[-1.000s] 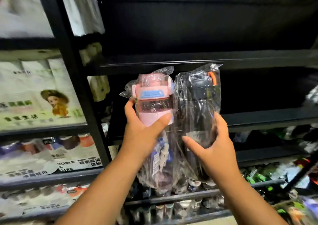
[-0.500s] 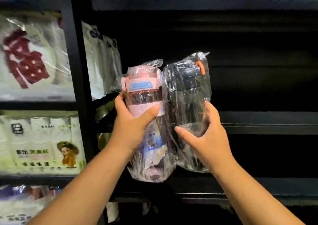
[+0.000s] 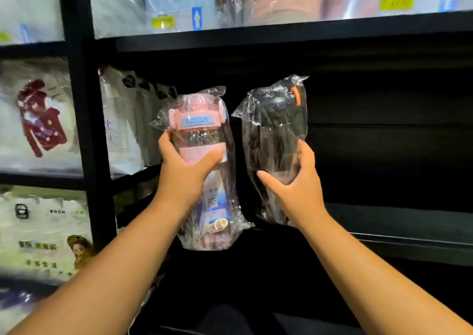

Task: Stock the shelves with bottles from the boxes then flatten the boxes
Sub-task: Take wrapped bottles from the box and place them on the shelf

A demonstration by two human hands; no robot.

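1. Far left bay: white packaged goods (image 3: pixel 38 119) fill the shelves; one packet shows a dark red printed figure, and a lower pack (image 3: pixel 48 234) bears a cartoon doll. Blur hides the finer print.
2. A black upright post (image 3: pixel 84 129) divides that bay from the centre bay. Just right of it, flat white packets (image 3: pixel 122 127) stand on edge.
3. Upper shelf (image 3: pixel 281 31): wrapped goods with yellow price tags and a blue arrow label along the front edge.
4. Left hand (image 3: pixel 185 173): fingers and thumb clamped around the middle of the pink bottle (image 3: pixel 198 140), thumb across its pink band. The bottle is upright, sealed in a clear plastic bag, held in the air in front of the dark centre bay. It has a pink lid with a blue panel; a printed insert shows in its lower half.
5. Right hand (image 3: pixel 294 183): fingers wrapped behind and thumb in front, clamped on the lower body of the black bottle (image 3: pixel 276 140). This one is also bagged, upright, with an orange tab at the lid. It is held just beside the pink bottle, with a narrow gap between the two.
6. Lower black shelf (image 3: pixel 409 234), right of the hands: dark, its contents not discernible.
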